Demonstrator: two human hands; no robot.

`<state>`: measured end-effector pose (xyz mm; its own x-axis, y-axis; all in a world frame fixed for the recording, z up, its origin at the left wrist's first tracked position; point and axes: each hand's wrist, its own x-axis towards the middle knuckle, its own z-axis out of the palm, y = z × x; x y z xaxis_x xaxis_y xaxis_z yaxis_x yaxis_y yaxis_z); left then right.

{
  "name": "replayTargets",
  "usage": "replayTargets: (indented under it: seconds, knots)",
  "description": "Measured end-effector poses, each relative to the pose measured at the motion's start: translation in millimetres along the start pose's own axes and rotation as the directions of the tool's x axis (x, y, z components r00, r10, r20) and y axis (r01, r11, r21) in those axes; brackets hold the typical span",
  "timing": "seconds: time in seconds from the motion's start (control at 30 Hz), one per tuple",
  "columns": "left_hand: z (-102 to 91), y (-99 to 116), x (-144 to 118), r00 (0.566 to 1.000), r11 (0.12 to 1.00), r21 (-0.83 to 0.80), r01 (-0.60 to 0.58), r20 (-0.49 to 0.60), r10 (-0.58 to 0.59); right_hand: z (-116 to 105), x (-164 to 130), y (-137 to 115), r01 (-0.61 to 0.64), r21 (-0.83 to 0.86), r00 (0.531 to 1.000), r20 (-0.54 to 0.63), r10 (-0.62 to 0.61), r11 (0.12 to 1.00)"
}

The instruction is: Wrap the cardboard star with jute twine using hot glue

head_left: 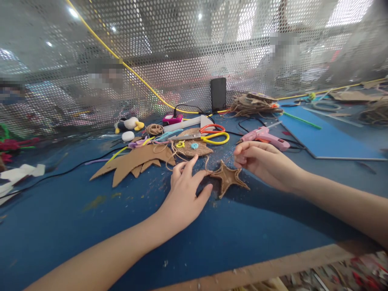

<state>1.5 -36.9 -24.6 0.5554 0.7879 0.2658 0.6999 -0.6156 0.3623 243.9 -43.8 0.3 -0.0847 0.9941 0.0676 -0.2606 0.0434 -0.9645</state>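
Forearms [121, 246] flank the star [229, 178]: left hand [186, 192] unclenched, touching it; right hand [269, 163], hold unclear

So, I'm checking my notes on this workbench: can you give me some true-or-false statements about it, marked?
1. The left hand is beside the brown star. True.
2. The right hand grips the pink glue gun. False: the gun lies on the table beyond that hand.
3. The scissors have one red and one yellow handle loop. True.
4. The black device lies flat. False: it stands upright near the perforated panel.
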Motion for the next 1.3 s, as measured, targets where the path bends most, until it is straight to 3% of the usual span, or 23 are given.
replayTargets:
  seconds: [0.17,0.4,0.5,0.6,0.67,0.73,0.9,0.93,1.0,1.1,1.2,1.3]
  knots:
    - [-2.0,0,2,1.0,0.999,-0.051,-0.008,-0.028,0.007,0,0,-2,-0.037,0.101,0.998,0.048,0.032,0.994]
    - [-1.0,2,5,0.999,0.998,-0.061,-0.007,-0.047,0.004,0,-3,0,-0.055,0.06,0.996,0.075,0.05,0.997]
    - [-1.5,3,6,0.998,0.998,-0.058,-0.003,-0.055,0.0,-1,-2,3,0.005,0.056,0.999,0.046,-0.007,0.998]
    - [-3.2,4,5,0.999,0.997,-0.071,0.005,-0.04,-0.008,-1,1,3,0.147,0.046,0.989,-0.034,-0.145,0.988]
    - [-4.4,5,5,1.0,0.997,-0.078,0.006,-0.028,-0.008,-1,2,1,0.265,-0.02,0.958,-0.105,-0.266,0.964]
    - [-5.4,5,4,1.0,0.997,-0.079,0.002,-0.022,-0.004,0,4,-2,0.382,-0.114,0.899,-0.185,-0.397,0.917]
    - [-5.9,6,2,1.0,0.997,-0.077,-0.018,-0.012,0.017,-1,2,-11,0.531,-0.292,0.757,-0.258,-0.6,0.795]
    - [-5.7,6,1,1.0,0.997,-0.074,-0.025,-0.013,0.024,-4,1,-11,0.554,-0.348,0.734,-0.224,-0.641,0.756]
    - [-5.1,6,1,0.999,0.997,-0.065,-0.038,-0.019,0.037,-9,-3,-9,0.584,-0.509,0.719,-0.038,-0.694,0.632]
    - [-4.5,6,-1,0.998,0.998,-0.041,-0.055,-0.036,0.053,-12,-11,-3,0.566,-0.7,0.777,0.277,-0.564,0.436]
    - [-4.9,7,-2,0.997,0.998,-0.013,-0.067,-0.049,0.066,-8,-16,2,0.536,-0.787,0.809,0.376,-0.451,0.306]
    - [-5.2,8,-3,0.994,0.996,0.001,-0.091,-0.06,0.091,-3,-17,2,0.605,-0.772,0.763,0.494,-0.417,0.192]
